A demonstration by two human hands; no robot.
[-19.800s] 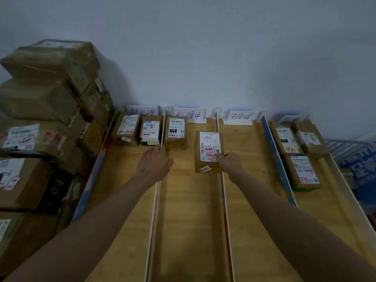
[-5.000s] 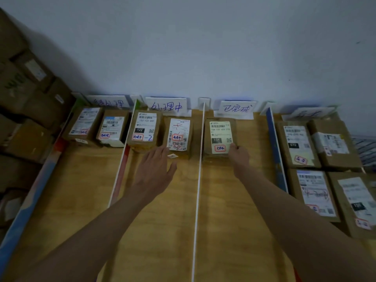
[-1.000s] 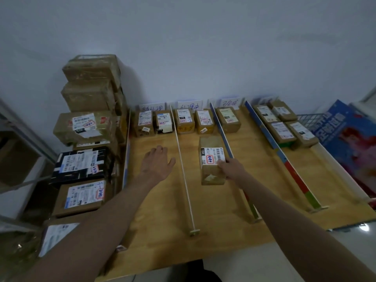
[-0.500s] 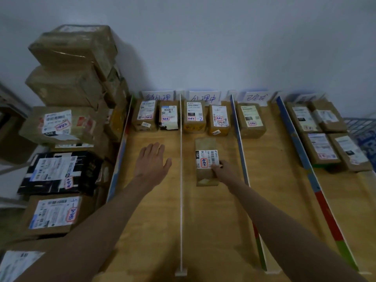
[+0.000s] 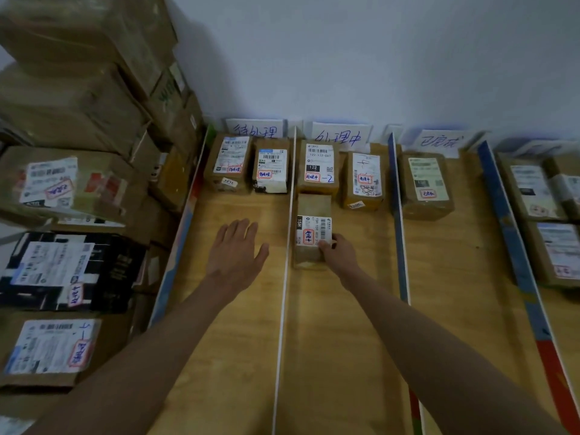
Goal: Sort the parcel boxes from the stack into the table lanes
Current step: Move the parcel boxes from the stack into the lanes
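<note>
Right now, a "15H" parcel box (image 5: 313, 234) lies in the second table lane.
Its right hand (image 5: 337, 256) grips the box's near right corner, just behind the box labelled "122" (image 5: 317, 167); the left hand (image 5: 234, 252) rests flat, fingers spread, on the wooden table (image 5: 345, 356) beside the white divider (image 5: 284, 293).

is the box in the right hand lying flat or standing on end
Lying flat: the box rests label-up on the table in the second lane, right hand gripping its near corner.
</note>
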